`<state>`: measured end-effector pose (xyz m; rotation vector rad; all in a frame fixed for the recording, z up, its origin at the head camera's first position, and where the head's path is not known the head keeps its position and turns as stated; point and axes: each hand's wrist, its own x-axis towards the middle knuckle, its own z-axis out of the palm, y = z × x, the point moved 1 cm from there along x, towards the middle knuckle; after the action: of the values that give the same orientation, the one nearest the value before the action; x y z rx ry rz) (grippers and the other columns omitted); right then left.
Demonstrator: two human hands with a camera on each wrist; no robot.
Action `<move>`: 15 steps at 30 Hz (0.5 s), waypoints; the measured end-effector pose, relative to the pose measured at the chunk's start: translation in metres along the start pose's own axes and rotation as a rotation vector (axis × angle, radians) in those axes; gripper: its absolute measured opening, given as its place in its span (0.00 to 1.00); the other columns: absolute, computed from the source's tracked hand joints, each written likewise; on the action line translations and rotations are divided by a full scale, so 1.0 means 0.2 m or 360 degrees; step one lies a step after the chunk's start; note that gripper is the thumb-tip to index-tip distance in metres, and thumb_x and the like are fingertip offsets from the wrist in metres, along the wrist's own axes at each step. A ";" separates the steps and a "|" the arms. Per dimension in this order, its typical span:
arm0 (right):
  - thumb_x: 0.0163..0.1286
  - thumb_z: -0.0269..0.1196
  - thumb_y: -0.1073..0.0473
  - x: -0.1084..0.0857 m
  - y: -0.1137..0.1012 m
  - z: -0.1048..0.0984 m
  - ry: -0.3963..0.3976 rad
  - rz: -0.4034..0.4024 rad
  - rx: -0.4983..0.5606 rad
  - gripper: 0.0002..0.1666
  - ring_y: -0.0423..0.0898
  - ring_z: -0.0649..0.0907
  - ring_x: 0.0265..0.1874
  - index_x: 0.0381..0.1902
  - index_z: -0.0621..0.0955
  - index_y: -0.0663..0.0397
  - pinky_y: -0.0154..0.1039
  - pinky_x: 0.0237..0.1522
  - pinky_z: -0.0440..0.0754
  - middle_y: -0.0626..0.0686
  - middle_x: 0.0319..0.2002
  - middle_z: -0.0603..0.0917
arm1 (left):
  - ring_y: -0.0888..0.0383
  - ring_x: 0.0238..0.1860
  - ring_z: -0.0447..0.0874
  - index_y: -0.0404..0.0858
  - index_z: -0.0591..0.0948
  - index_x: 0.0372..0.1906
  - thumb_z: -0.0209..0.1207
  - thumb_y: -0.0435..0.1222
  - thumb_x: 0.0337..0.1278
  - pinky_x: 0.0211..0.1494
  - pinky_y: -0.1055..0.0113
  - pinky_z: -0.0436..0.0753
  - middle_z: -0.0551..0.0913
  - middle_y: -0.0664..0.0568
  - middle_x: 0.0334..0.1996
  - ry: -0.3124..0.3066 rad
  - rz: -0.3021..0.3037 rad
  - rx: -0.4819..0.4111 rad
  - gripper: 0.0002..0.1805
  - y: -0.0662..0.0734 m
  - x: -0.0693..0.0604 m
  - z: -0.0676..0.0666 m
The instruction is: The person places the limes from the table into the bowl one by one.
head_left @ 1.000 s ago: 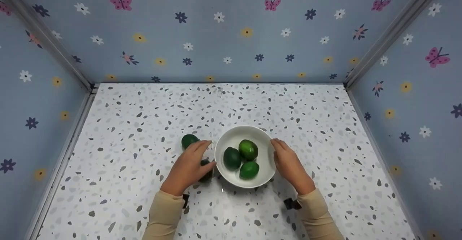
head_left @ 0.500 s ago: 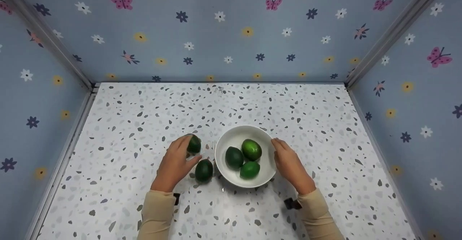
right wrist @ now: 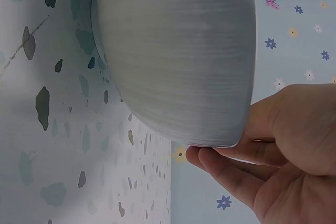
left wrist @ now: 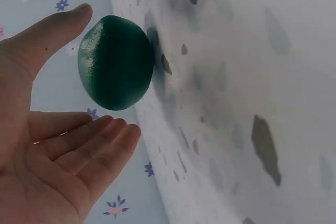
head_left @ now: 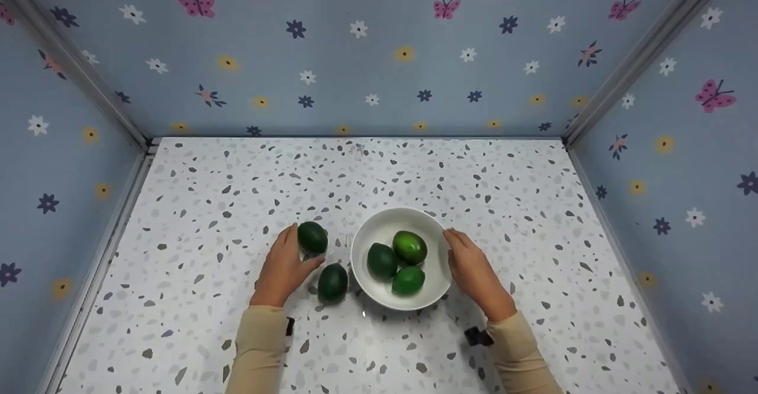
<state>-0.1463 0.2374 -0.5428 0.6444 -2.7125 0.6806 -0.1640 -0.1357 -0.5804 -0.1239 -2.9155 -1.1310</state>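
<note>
My left hand (head_left: pixel 281 272) is spread beside a dark green egg-shaped fruit (head_left: pixel 312 238). In the left wrist view this fruit (left wrist: pixel 116 62) lies between my thumb and fingers, with a gap to the fingers. A second dark green fruit (head_left: pixel 333 282) rests nearer me, between that hand and the white bowl (head_left: pixel 434 287). In the bowl are a dark green fruit (head_left: pixel 382 261), a glossy brighter green fruit (head_left: pixel 410 247) and a smaller green fruit (head_left: pixel 408 281). My right hand (head_left: pixel 481 275) holds the bowl's right edge, bent fingers against its side in the right wrist view.
Under everything is a white speckled tabletop (head_left: pixel 237 204). Blue patterned panels (head_left: pixel 355 56) enclose it at the back and on both sides. Long beige sleeves (head_left: pixel 257 340) cover both forearms, and a small dark device (head_left: pixel 478 336) sits at the right wrist.
My left hand has moved left, away from the bowl, to the outer side of the farther loose fruit, uncovering the nearer one. The right hand and bowl have stayed in place.
</note>
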 end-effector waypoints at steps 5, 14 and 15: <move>0.63 0.60 0.79 0.00 0.00 0.00 0.0018 -0.0022 -0.0013 0.25 0.65 0.80 0.56 0.60 0.75 0.76 0.54 0.56 0.80 0.70 0.55 0.78 | 0.35 0.69 0.64 0.22 0.57 0.74 0.72 0.42 0.54 0.71 0.43 0.65 0.63 0.29 0.70 -0.0028 -0.0049 -0.0017 0.51 -0.02 0.03 0.03; 0.64 0.60 0.79 0.00 0.00 0.00 -0.0010 0.0012 0.0008 0.25 0.65 0.79 0.56 0.61 0.74 0.76 0.54 0.57 0.79 0.70 0.56 0.77 | 0.34 0.67 0.65 0.22 0.58 0.73 0.70 0.40 0.58 0.70 0.44 0.66 0.63 0.27 0.69 -0.0006 -0.0098 -0.0023 0.48 -0.02 0.05 0.05; 0.64 0.60 0.78 0.00 0.00 0.00 -0.0014 0.0019 0.0011 0.25 0.65 0.79 0.56 0.61 0.74 0.76 0.54 0.57 0.79 0.70 0.56 0.77 | 0.33 0.68 0.65 0.22 0.58 0.73 0.70 0.39 0.58 0.70 0.43 0.65 0.63 0.27 0.69 -0.0011 -0.0102 -0.0027 0.48 -0.02 0.05 0.05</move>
<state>-0.1463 0.2375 -0.5432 0.6345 -2.7254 0.6919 -0.1747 -0.1305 -0.5897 -0.0346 -2.9364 -1.1662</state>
